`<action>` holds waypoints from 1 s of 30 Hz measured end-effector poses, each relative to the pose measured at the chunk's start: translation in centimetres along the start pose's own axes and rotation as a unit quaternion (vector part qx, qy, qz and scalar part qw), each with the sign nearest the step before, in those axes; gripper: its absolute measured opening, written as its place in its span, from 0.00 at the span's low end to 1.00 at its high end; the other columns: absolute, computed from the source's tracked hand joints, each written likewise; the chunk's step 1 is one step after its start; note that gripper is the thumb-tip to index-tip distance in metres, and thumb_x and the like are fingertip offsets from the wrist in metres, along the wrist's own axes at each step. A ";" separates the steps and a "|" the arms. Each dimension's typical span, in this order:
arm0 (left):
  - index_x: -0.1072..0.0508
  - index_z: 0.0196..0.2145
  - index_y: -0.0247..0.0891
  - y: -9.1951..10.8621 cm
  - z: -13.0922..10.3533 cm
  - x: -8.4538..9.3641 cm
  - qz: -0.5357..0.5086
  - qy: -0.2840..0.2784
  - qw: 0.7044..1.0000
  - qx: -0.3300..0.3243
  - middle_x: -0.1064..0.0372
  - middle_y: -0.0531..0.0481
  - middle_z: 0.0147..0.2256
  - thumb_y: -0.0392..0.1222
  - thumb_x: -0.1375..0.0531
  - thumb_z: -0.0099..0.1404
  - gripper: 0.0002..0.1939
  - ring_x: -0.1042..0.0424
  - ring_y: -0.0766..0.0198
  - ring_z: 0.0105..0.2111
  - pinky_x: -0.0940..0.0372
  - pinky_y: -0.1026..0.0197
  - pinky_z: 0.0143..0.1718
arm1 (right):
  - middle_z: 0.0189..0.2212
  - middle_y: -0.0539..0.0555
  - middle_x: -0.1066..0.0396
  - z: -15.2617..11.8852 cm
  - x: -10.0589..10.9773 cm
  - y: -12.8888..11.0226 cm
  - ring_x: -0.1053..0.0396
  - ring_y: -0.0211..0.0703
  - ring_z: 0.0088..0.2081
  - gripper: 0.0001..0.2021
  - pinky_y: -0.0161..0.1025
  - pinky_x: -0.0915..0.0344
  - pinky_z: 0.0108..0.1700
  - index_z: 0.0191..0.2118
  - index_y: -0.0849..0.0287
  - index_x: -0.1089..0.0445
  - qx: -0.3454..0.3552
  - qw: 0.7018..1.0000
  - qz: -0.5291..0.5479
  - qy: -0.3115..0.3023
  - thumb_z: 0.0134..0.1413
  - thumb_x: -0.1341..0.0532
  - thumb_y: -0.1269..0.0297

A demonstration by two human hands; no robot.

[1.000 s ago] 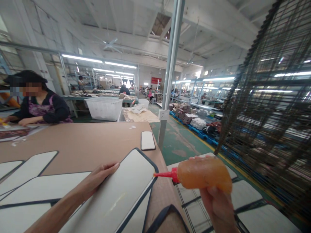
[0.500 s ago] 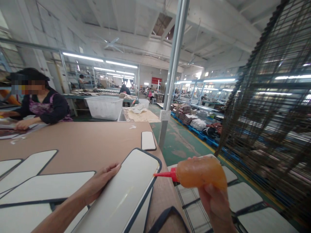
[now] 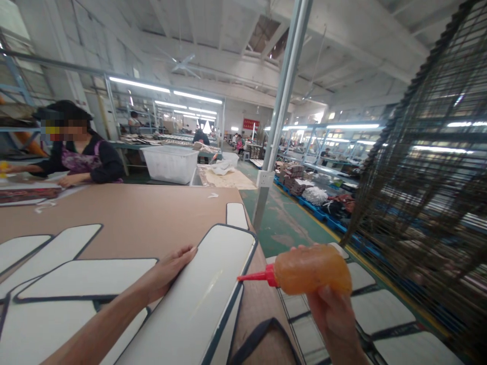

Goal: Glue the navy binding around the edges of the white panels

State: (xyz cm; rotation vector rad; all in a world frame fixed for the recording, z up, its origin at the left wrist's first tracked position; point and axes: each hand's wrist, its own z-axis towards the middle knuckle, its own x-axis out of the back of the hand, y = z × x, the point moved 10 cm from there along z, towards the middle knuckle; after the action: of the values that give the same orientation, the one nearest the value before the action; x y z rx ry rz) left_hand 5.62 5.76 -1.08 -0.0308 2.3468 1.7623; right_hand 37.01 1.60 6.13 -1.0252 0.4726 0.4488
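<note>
A long white panel with dark edging [image 3: 194, 299] is tilted up off the brown table [image 3: 125, 203]. My left hand [image 3: 173, 268] grips its left edge, with the thumb side near the panel's face and the other fingers partly hidden. My right hand [image 3: 331, 304] is wrapped round an orange-filled squeeze bottle [image 3: 310, 268], held on its side. The bottle's red nozzle [image 3: 254, 276] points left, its tip at the panel's right edge. A dark strip [image 3: 266, 332] curls over the table edge below the nozzle.
More edged white panels [image 3: 91, 279] lie at the left, and a small one [image 3: 236, 216] at the table's far corner. Other panels [image 3: 391, 314] rest on a rack at the right. Wire mesh [image 3: 426, 152] stands beyond. A person [image 3: 83, 157] works at the far left.
The nozzle tip has moved a little down along the panel's right edge. The view has shifted, so the surroundings appear farther right. Both hands keep their holds.
</note>
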 end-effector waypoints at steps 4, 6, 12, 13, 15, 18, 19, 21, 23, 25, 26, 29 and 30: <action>0.33 0.34 0.39 0.0 0.3 0.3 -0.013 0.010 1.000 0.007 0.28 0.55 0.26 0.55 0.33 0.50 0.21 0.28 0.63 0.27 0.34 0.65 0.27 | 0.47 0.57 0.27 -0.2 0.0 0.3 0.33 0.60 0.52 0.32 0.63 0.43 0.56 0.55 0.46 0.36 -0.011 1.000 -0.005 -0.004 0.42 0.30 0.61; 0.33 0.35 0.39 0.2 0.5 0.3 -0.016 0.009 1.000 0.003 0.28 0.55 0.26 0.54 0.33 0.49 0.22 0.28 0.64 0.27 0.34 0.65 0.27 | 0.46 0.58 0.27 -0.3 -0.3 0.7 0.34 0.61 0.52 0.30 0.64 0.43 0.56 0.55 0.49 0.35 -0.025 1.000 -0.006 -0.015 0.42 0.31 0.60; 0.34 0.33 0.38 1.3 0.7 0.2 -0.015 0.018 1.000 -0.007 0.27 0.54 0.24 0.55 0.31 0.45 0.24 0.28 0.64 0.24 0.35 0.65 0.24 | 0.44 0.61 0.26 -0.6 -1.2 0.9 0.33 0.64 0.51 0.29 0.65 0.41 0.54 0.54 0.51 0.34 -0.038 0.998 -0.018 -0.046 0.43 0.32 0.58; 0.34 0.32 0.38 1.5 0.7 0.2 -0.014 0.020 1.000 -0.006 0.27 0.53 0.24 0.55 0.31 0.44 0.24 0.28 0.64 0.24 0.35 0.65 0.23 | 0.44 0.61 0.26 -0.6 -1.3 0.8 0.33 0.64 0.51 0.29 0.65 0.41 0.54 0.54 0.51 0.34 -0.039 0.998 -0.020 -0.048 0.43 0.32 0.58; 0.34 0.31 0.37 1.7 0.9 0.1 -0.015 0.022 1.000 -0.007 0.28 0.54 0.22 0.54 0.31 0.43 0.24 0.29 0.64 0.22 0.35 0.66 0.22 | 0.45 0.61 0.26 -0.8 -1.4 0.7 0.33 0.64 0.51 0.29 0.66 0.41 0.54 0.54 0.51 0.35 -0.042 0.998 -0.019 -0.050 0.44 0.32 0.57; 0.34 0.29 0.37 2.0 1.2 0.0 -0.018 0.025 0.999 -0.009 0.29 0.55 0.20 0.54 0.30 0.43 0.24 0.31 0.66 0.19 0.35 0.66 0.20 | 0.44 0.61 0.26 -1.0 -1.8 0.5 0.31 0.64 0.50 0.29 0.66 0.42 0.55 0.55 0.51 0.35 -0.042 0.998 -0.014 -0.049 0.44 0.32 0.57; 0.34 0.29 0.37 2.0 1.3 0.0 -0.019 0.025 0.999 -0.009 0.29 0.55 0.20 0.54 0.30 0.42 0.24 0.31 0.66 0.19 0.35 0.66 0.20 | 0.44 0.61 0.26 -1.1 -1.9 0.5 0.31 0.64 0.49 0.29 0.66 0.43 0.55 0.55 0.52 0.35 -0.041 0.998 -0.012 -0.047 0.43 0.32 0.58; 0.34 0.29 0.37 2.1 1.6 0.0 -0.021 0.024 0.999 -0.009 0.29 0.55 0.21 0.54 0.29 0.41 0.25 0.30 0.66 0.20 0.34 0.66 0.20 | 0.44 0.62 0.26 -1.2 -2.1 0.3 0.30 0.64 0.48 0.31 0.66 0.43 0.55 0.55 0.52 0.35 -0.039 0.999 -0.008 -0.036 0.41 0.31 0.57; 0.34 0.29 0.37 2.1 2.0 0.0 -0.024 0.023 0.999 -0.007 0.29 0.55 0.21 0.53 0.29 0.42 0.24 0.30 0.65 0.20 0.34 0.65 0.20 | 0.44 0.62 0.25 -1.2 -1.9 0.1 0.29 0.64 0.46 0.33 0.66 0.43 0.55 0.55 0.52 0.35 -0.034 0.999 -0.002 -0.020 0.39 0.30 0.57; 0.33 0.29 0.37 2.2 2.4 0.1 -0.029 0.023 0.999 -0.008 0.30 0.55 0.20 0.51 0.30 0.43 0.22 0.30 0.65 0.20 0.33 0.65 0.21 | 0.44 0.61 0.25 -1.4 -1.8 0.0 0.29 0.64 0.46 0.33 0.66 0.42 0.54 0.54 0.51 0.35 -0.032 0.999 0.000 -0.017 0.38 0.29 0.56; 0.33 0.29 0.37 2.2 2.5 0.1 -0.031 0.024 0.999 -0.008 0.30 0.55 0.21 0.51 0.30 0.45 0.21 0.29 0.65 0.20 0.33 0.65 0.21 | 0.44 0.61 0.25 -1.5 -1.8 0.0 0.29 0.64 0.46 0.32 0.66 0.42 0.54 0.54 0.51 0.35 -0.034 0.999 -0.001 -0.019 0.39 0.30 0.56; 0.32 0.29 0.37 2.4 2.8 0.2 -0.034 0.030 0.999 -0.009 0.29 0.55 0.21 0.48 0.31 0.48 0.17 0.29 0.65 0.21 0.32 0.64 0.21 | 0.44 0.61 0.26 -1.9 -1.7 0.1 0.29 0.64 0.46 0.31 0.66 0.41 0.53 0.54 0.51 0.34 -0.042 0.999 -0.007 -0.031 0.40 0.31 0.57; 0.32 0.29 0.37 2.4 2.9 0.2 -0.034 0.033 0.999 -0.009 0.29 0.54 0.21 0.47 0.32 0.49 0.16 0.29 0.65 0.20 0.32 0.64 0.21 | 0.44 0.61 0.26 -2.1 -1.7 0.1 0.29 0.64 0.46 0.30 0.65 0.41 0.53 0.54 0.52 0.34 -0.044 0.999 -0.008 -0.029 0.41 0.31 0.58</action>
State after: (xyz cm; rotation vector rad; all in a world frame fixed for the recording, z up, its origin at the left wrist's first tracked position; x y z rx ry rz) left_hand 5.53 9.20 0.45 -0.1725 2.3450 1.7763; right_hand 35.24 -0.43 6.16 -1.0958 0.3950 0.4881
